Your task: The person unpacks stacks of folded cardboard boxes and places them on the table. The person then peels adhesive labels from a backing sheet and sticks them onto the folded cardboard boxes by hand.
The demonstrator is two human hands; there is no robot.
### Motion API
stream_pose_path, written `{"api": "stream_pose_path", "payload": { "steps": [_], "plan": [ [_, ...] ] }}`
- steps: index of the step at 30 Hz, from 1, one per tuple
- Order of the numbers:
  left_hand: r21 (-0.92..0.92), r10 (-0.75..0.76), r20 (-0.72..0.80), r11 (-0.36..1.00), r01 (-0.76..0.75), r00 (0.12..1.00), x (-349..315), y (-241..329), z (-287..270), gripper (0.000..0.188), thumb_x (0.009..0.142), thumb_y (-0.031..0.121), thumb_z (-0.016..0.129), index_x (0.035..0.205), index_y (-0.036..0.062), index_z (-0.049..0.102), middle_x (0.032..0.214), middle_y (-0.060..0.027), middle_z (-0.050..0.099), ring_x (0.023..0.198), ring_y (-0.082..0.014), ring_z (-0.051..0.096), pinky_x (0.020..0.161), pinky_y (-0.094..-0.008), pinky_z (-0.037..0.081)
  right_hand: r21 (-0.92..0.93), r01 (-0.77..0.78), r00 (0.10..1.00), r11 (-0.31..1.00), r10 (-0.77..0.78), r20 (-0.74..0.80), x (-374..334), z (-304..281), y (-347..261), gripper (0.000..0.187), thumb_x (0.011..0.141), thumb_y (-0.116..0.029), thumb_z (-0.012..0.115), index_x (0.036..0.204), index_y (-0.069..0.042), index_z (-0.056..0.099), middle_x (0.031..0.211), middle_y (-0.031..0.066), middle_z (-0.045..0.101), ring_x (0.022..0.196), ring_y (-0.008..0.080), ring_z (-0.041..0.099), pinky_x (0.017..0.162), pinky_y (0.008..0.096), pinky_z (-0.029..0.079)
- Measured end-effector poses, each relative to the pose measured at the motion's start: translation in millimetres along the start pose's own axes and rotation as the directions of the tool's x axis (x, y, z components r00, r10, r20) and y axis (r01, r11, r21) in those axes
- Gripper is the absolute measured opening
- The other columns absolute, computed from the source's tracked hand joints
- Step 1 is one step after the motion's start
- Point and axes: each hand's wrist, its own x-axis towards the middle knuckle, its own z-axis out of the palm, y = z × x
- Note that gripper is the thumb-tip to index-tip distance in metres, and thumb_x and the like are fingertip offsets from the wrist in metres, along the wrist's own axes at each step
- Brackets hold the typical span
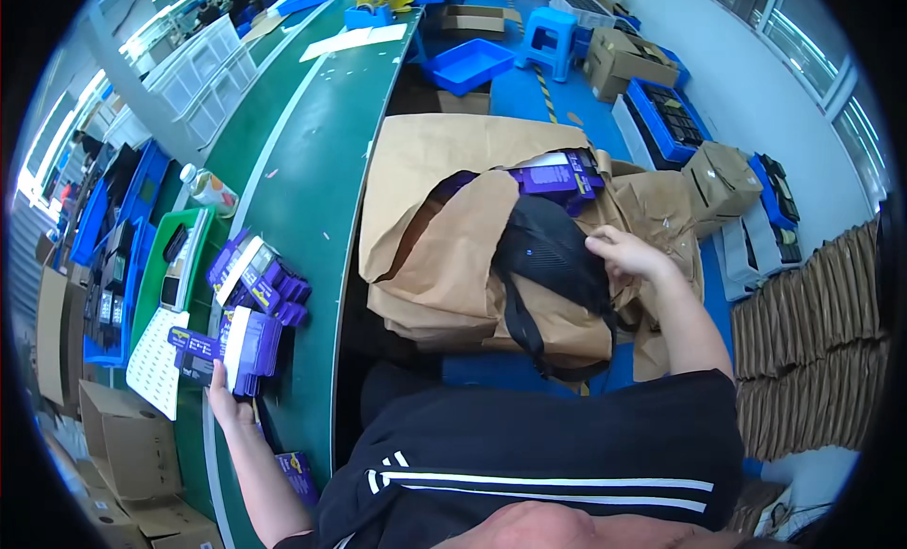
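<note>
My left hand [228, 400] is at the near end of a stack of flat purple cartons [251, 346] on the green worktable, its thumb along the edge of a purple carton [194, 346] that sticks out to the left. Its other fingers are mostly hidden. With bent fingers, my right hand [625, 252] grips the right edge of a black bag [557, 256] with a strap. The bag lies on a large torn-open brown paper sack [444, 294]. More purple cartons [556, 178] show in the sack's opening.
Another banded bundle of purple cartons [257, 277] lies on the worktable [312, 171], beside a green tray [151, 283] and a bottle [209, 190]. A blue stool [550, 37] and blue bin [470, 65] stand beyond the sack. Folded brown sacks [808, 346] are piled right.
</note>
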Motion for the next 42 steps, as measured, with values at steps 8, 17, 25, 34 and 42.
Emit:
{"api": "stream_pose_path", "payload": {
  "steps": [8,17,25,34,42],
  "plan": [
    [0.004,-0.076,-0.005,0.997,0.076,0.997,-17.0,-18.5,-1.4,0.047,0.096,0.020,0.064,0.128,-0.0115,0.050,0.114,-0.0208,0.065,0.090,-0.0247,0.070,0.075,-0.0284,0.058,-0.633,0.341,0.766,0.695,-0.596,-0.241,-21.6,63.5,-63.0,0.041,0.082,-0.034,0.071,0.107,-0.003,0.058,0.107,0.0197,0.061,0.096,0.0354,0.063,0.077,0.0365,0.054],
    [0.389,0.352,-0.235,0.888,-0.244,0.906,-45.8,-16.3,14.7,0.059,0.097,0.012,0.058,0.146,-0.0064,0.030,0.145,-0.0245,0.042,0.126,-0.0306,0.052,0.104,-0.0373,0.045,-0.817,0.419,0.330,0.396,-0.905,-0.270,7.4,74.4,-57.6,0.013,0.080,-0.015,0.061,0.087,-0.008,0.053,0.089,0.0117,0.057,0.078,0.0282,0.058,0.068,0.0360,0.051],
    [0.295,0.747,0.529,0.284,-0.912,0.403,-81.4,9.8,117.1,0.046,0.085,-0.002,0.053,0.131,0.0042,0.049,0.135,-0.0161,0.051,0.125,-0.0292,0.050,0.109,-0.0408,0.036,-0.817,0.536,0.209,0.214,-0.971,-0.117,17.1,62.2,-96.9,0.006,0.083,-0.015,0.055,0.084,-0.010,0.052,0.085,0.0082,0.056,0.073,0.0243,0.054,0.064,0.0347,0.048],
    [-0.022,0.120,0.992,-0.182,-0.983,-0.044,-67.2,-67.7,352.5,0.029,0.079,0.009,0.068,0.108,0.0091,0.065,0.120,-0.0106,0.060,0.116,-0.0306,0.054,0.100,-0.0406,0.044,-0.443,0.862,0.127,0.247,-0.950,-0.284,58.0,83.0,-100.4,0.016,0.078,-0.014,0.065,0.091,-0.006,0.060,0.090,0.0091,0.063,0.077,0.0264,0.060,0.067,0.0353,0.050],
    [-0.039,0.098,0.990,-0.481,-0.876,-0.098,-82.9,-130.3,439.0,0.030,0.082,0.026,0.067,0.106,0.0088,0.067,0.111,-0.0117,0.064,0.107,-0.0317,0.057,0.094,-0.0392,0.045,-0.788,0.543,0.223,0.289,-0.955,-0.196,159.5,20.5,-122.6,0.016,0.080,-0.017,0.067,0.093,-0.008,0.065,0.091,0.0066,0.066,0.083,0.0249,0.062,0.079,0.0382,0.050]
  ]
}}
